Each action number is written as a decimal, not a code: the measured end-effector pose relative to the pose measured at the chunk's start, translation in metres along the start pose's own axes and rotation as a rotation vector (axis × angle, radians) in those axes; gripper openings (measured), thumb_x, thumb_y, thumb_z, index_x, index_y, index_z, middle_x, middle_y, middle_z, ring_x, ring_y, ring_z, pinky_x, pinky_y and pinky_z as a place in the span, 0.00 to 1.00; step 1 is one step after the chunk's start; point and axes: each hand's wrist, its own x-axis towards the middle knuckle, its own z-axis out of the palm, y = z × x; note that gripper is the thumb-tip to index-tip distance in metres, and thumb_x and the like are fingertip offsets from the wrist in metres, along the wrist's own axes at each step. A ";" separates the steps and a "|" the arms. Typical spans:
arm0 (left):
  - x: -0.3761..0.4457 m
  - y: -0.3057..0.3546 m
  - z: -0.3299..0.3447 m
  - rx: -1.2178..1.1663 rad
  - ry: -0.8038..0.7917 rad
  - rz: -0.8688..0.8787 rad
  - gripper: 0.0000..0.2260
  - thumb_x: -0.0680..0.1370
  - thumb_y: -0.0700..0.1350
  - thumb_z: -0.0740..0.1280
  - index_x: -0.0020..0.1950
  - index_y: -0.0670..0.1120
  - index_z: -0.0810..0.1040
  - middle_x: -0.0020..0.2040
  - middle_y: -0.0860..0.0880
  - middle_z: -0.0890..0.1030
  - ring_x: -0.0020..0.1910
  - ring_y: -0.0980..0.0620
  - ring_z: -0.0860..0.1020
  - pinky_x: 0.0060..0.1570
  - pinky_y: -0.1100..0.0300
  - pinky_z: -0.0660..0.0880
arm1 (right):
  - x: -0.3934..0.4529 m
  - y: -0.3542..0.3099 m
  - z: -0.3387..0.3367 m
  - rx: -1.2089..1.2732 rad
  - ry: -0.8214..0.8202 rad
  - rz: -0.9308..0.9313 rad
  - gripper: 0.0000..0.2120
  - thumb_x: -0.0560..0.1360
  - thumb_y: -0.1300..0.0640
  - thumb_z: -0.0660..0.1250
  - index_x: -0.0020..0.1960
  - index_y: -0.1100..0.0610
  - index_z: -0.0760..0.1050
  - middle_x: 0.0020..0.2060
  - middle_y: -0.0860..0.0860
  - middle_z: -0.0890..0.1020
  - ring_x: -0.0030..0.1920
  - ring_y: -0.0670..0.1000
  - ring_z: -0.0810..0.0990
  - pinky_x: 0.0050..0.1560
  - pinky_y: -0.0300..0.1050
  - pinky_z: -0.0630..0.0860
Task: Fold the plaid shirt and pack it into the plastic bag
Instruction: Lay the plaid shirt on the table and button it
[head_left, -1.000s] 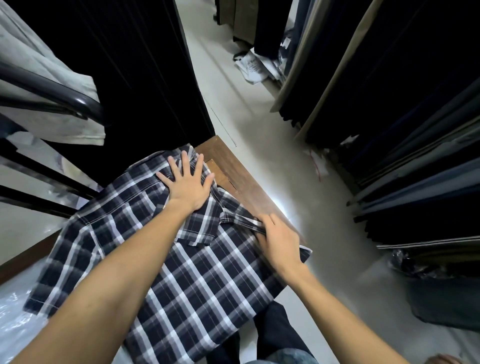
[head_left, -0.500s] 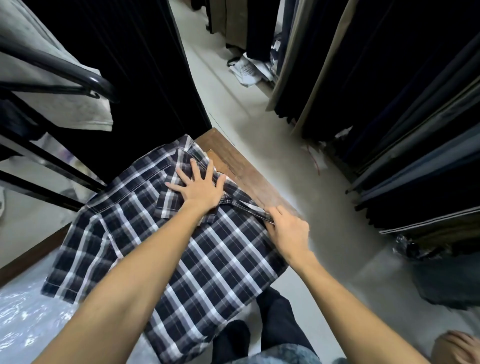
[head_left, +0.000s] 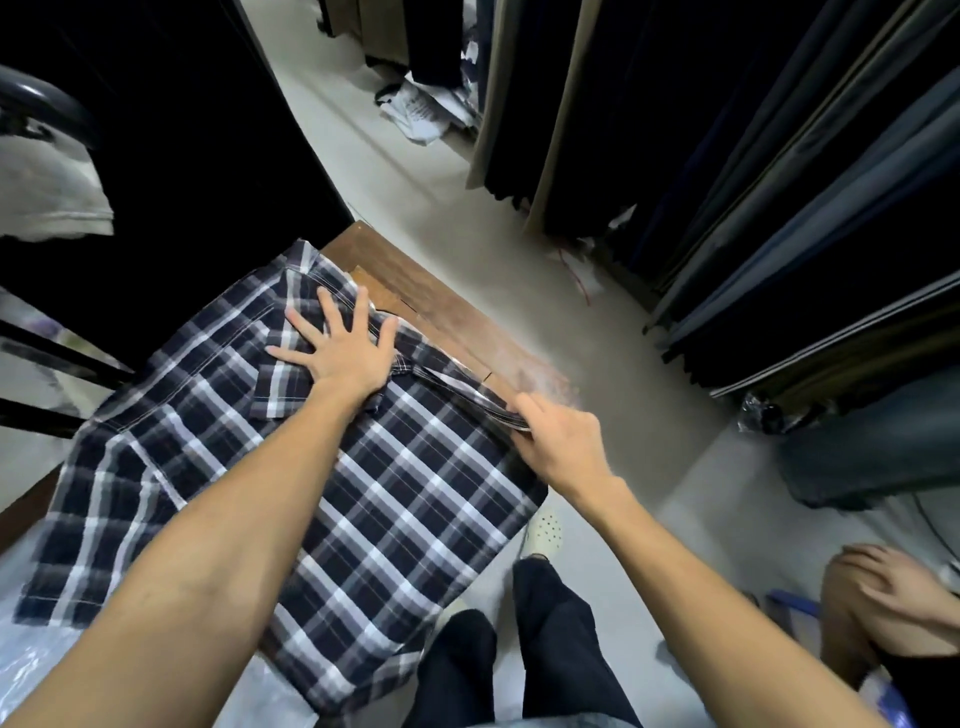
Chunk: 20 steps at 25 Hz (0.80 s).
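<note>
Five splayed left hand (head_left: 340, 353) fingers press the plaid shirt (head_left: 291, 467).

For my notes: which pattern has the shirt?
Dark navy and white plaid shirt; head view.

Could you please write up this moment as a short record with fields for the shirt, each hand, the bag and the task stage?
shirt: plaid shirt spread flat on wooden table
left hand: left hand pressed flat near the collar, fingers spread
right hand: right hand grips the shirt's right edge, fabric bunched
bag: clear plastic bag partly visible at lower left, beside the shirt
stage: folding underway, not packed
</note>
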 end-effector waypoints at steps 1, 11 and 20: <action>0.001 -0.001 -0.001 0.004 -0.003 0.009 0.35 0.78 0.73 0.38 0.82 0.61 0.39 0.83 0.45 0.35 0.78 0.27 0.34 0.64 0.15 0.38 | -0.005 0.004 -0.003 0.019 -0.010 0.000 0.16 0.66 0.61 0.80 0.46 0.51 0.75 0.37 0.47 0.83 0.30 0.56 0.81 0.23 0.43 0.70; -0.019 0.000 -0.011 0.024 0.067 0.059 0.31 0.82 0.67 0.47 0.84 0.59 0.48 0.84 0.44 0.41 0.81 0.31 0.40 0.69 0.21 0.41 | -0.046 0.022 -0.019 0.147 -0.226 0.163 0.15 0.77 0.53 0.71 0.63 0.48 0.78 0.50 0.45 0.85 0.51 0.54 0.82 0.39 0.43 0.68; -0.063 0.004 0.014 0.132 -0.010 0.132 0.30 0.84 0.42 0.54 0.84 0.57 0.47 0.84 0.40 0.46 0.79 0.25 0.46 0.72 0.23 0.50 | -0.053 0.021 -0.024 0.417 -0.414 0.231 0.17 0.77 0.60 0.67 0.63 0.46 0.71 0.55 0.44 0.83 0.51 0.54 0.80 0.45 0.48 0.73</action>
